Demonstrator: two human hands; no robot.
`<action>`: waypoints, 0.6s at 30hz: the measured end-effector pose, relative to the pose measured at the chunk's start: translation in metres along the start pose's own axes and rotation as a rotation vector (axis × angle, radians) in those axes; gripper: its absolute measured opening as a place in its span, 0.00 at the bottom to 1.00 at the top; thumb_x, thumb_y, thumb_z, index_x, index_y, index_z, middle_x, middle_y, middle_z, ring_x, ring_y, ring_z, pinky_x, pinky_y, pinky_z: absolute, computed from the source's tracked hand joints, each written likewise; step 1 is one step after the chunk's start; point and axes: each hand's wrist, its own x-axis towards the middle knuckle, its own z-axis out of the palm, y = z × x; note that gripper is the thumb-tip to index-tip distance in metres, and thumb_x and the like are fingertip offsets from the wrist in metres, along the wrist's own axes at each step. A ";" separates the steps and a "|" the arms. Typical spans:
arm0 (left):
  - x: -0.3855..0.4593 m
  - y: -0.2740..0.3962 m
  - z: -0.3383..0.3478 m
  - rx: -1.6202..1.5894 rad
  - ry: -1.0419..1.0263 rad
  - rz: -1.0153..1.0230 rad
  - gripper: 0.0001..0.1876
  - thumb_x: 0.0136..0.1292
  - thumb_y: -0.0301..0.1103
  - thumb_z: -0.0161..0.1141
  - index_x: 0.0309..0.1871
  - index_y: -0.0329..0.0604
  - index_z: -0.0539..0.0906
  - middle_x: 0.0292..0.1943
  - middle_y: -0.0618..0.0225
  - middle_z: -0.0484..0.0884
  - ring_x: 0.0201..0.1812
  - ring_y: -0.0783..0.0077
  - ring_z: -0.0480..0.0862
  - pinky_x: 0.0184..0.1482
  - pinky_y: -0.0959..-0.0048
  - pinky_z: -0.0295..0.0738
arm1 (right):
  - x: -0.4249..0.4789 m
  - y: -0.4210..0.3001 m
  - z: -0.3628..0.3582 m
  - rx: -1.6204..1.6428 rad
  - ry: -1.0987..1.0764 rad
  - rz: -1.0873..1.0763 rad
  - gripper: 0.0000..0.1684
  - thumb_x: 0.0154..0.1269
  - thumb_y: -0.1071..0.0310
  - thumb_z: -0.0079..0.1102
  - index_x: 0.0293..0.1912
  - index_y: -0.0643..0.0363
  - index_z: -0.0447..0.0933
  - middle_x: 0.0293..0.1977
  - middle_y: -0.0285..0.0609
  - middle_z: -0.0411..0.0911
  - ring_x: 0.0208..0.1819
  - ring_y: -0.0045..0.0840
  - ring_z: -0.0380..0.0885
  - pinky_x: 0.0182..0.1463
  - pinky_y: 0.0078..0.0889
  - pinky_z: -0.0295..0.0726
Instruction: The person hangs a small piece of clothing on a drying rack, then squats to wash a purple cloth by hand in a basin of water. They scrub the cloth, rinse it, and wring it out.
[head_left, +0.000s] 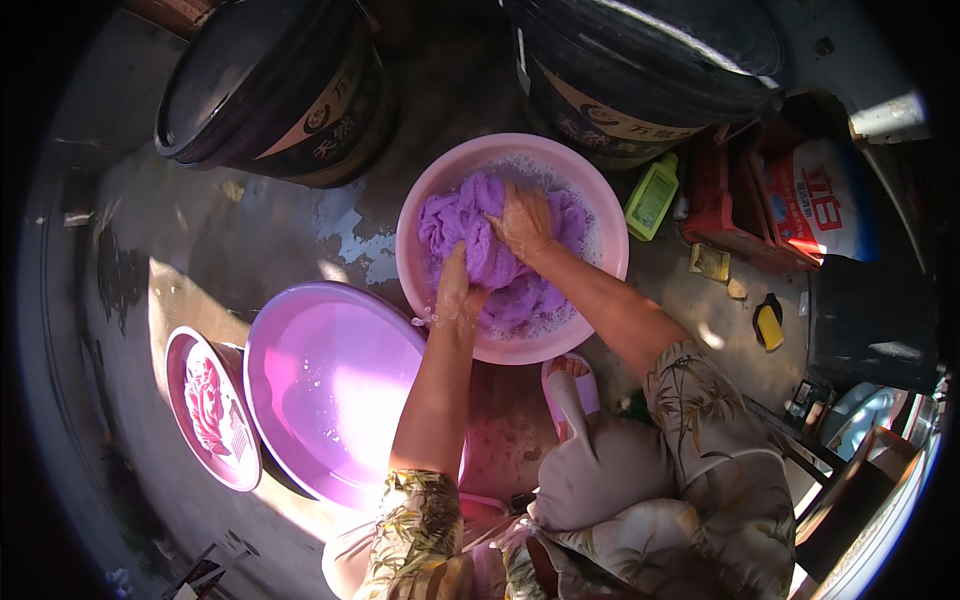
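Observation:
A wet purple cloth (487, 255) lies bunched in a pink plastic basin (409, 247) of soapy water. My left hand (459, 285) grips the near left part of the bundle, its fingers partly hidden under the fabric. On the bundle's right side my right hand (525, 221) is closed around a fold, with its fingertips buried in the cloth. Both hands are wet, and drops of water hang by my left wrist. Suds float around the cloth, mostly along the basin's right side.
Two large black buckets (300, 112) (622, 82) stand beyond the basin. A bigger purple basin (337, 390) and a small pink basin (251, 457) with pink cloth are at left. Right are a green bottle (651, 196), a red crate (709, 187), a detergent bag (825, 199) and a yellow sponge (769, 327).

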 end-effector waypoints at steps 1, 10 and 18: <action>0.001 0.001 0.006 -0.047 0.005 -0.017 0.23 0.73 0.46 0.50 0.65 0.45 0.69 0.59 0.60 0.77 0.57 0.60 0.78 0.61 0.61 0.74 | -0.002 -0.005 0.000 -0.048 -0.028 0.143 0.26 0.51 0.58 0.69 0.45 0.63 0.74 0.36 0.57 0.82 0.41 0.53 0.79 0.47 0.53 0.76; -0.038 0.014 0.023 0.002 -0.075 0.088 0.26 0.70 0.51 0.54 0.63 0.44 0.70 0.56 0.62 0.76 0.55 0.60 0.79 0.55 0.62 0.78 | 0.005 0.015 0.010 0.006 0.002 0.074 0.24 0.55 0.58 0.64 0.48 0.62 0.72 0.35 0.59 0.81 0.37 0.56 0.80 0.41 0.55 0.78; -0.057 -0.011 0.051 0.832 0.301 0.106 0.37 0.68 0.55 0.55 0.69 0.36 0.60 0.58 0.41 0.73 0.50 0.42 0.81 0.50 0.54 0.81 | -0.004 0.088 0.017 0.406 -0.004 0.384 0.41 0.54 0.49 0.68 0.53 0.76 0.70 0.51 0.69 0.74 0.55 0.54 0.74 0.59 0.49 0.72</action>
